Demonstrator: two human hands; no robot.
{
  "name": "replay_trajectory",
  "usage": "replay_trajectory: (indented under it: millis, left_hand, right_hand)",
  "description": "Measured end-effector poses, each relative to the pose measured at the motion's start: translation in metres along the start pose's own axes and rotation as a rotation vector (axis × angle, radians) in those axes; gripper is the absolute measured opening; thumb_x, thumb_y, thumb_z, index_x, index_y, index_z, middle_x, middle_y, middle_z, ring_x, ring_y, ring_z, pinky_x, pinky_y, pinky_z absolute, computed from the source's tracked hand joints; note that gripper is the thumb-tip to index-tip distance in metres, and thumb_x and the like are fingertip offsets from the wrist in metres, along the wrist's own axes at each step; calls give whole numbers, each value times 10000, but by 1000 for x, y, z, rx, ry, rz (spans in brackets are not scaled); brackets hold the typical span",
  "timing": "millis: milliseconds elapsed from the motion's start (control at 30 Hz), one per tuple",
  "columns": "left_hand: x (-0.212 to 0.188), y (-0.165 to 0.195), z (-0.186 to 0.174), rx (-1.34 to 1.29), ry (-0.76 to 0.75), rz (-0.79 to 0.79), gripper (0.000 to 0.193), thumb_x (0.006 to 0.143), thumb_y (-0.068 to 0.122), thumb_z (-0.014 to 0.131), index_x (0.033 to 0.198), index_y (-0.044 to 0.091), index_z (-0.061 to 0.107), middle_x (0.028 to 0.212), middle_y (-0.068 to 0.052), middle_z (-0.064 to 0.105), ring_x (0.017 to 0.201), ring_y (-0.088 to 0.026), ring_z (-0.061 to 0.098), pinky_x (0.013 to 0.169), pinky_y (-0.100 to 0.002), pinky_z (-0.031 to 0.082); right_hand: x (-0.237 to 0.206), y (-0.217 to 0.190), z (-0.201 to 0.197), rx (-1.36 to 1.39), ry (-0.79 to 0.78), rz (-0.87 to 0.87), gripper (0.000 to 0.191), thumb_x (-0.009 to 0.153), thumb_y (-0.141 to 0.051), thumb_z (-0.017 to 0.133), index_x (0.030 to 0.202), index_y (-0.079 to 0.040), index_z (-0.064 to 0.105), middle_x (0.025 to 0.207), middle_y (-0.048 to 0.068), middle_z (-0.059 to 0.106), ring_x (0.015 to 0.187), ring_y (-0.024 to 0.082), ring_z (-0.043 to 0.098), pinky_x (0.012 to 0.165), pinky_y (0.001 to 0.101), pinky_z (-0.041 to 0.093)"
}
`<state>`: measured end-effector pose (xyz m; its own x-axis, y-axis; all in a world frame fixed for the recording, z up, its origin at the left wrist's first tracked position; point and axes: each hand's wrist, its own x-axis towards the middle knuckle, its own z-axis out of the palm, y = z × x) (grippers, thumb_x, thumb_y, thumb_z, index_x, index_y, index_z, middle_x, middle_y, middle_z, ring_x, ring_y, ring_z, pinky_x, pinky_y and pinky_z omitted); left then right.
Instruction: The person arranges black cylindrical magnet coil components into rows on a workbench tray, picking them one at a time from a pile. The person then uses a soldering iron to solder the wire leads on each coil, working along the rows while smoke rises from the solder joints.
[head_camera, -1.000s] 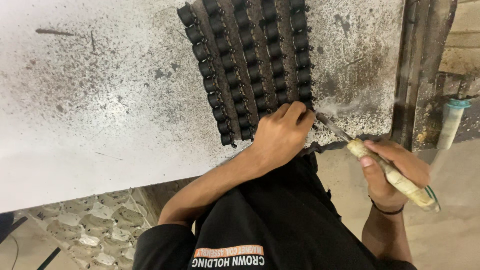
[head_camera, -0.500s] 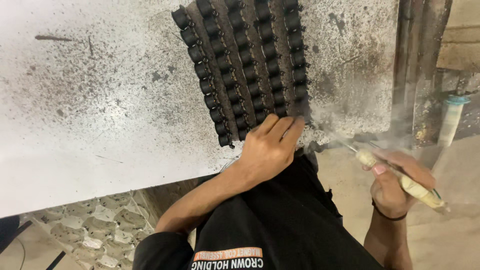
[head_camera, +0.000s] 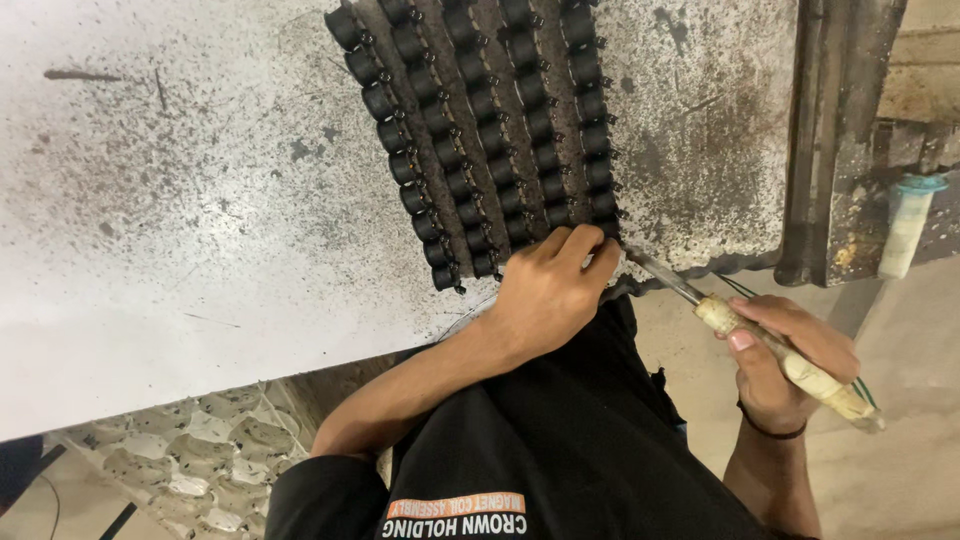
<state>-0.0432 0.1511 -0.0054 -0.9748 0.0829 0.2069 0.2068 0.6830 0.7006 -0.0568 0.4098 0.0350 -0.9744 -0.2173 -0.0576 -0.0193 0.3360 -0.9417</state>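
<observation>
Left hand (head_camera: 548, 290) flat, fingers together, pressing black roller strips (head_camera: 480, 130) | right hand (head_camera: 790, 365) fisted round pale-handled tool (head_camera: 780, 360)

Left hand (head_camera: 548, 290) flat, right hand (head_camera: 790, 365) clenched

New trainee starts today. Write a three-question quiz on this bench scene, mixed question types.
1. True or false: the left hand rests on the near end of the rows of black cylindrical parts.
2. Which hand grips the pale-handled tool? A) left B) right C) both
3. Fill in: the tool's metal tip points toward the ____ edge of the speckled white table, beside the left hand.

Key: 1 true; 2 B, the right hand; 3 near.
</observation>
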Motion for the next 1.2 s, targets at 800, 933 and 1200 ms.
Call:
replay_trajectory:
  millis: [800, 933, 1200]
  left_hand:
    - [42, -8, -64, 147, 190, 66, 267, 908, 1, 717, 1173, 0, 684, 1110, -65, 627, 846, -181, 622, 644, -297, 563]
    - [40, -16, -27, 94, 68, -118, 312, 818, 0, 712, 1126, 47, 725, 1020, -66, 574, 834, -186, 643, 579, -325, 538]
    - [28, -28, -7, 61, 52, -80, 283, 794, 47, 707, 1076, 33, 713, 1027, -70, 562, 843, -216, 642, 653, -355, 572]
  right_hand:
    - [25, 36, 4, 278, 131, -61, 212, 978, -30, 686, 1099, 139, 641, 975, 214, 678, 776, 263, 714, 690, 323, 611]
    - [28, 36, 3, 242, 81, -51, 205, 987, -17, 703, 1095, 147, 644, 981, 224, 688, 759, 257, 711, 691, 312, 608]
    - [36, 36, 3, 192, 31, -33, 233, 1036, -56, 759, 1107, 144, 662, 969, 222, 701, 778, 257, 736, 694, 296, 615]
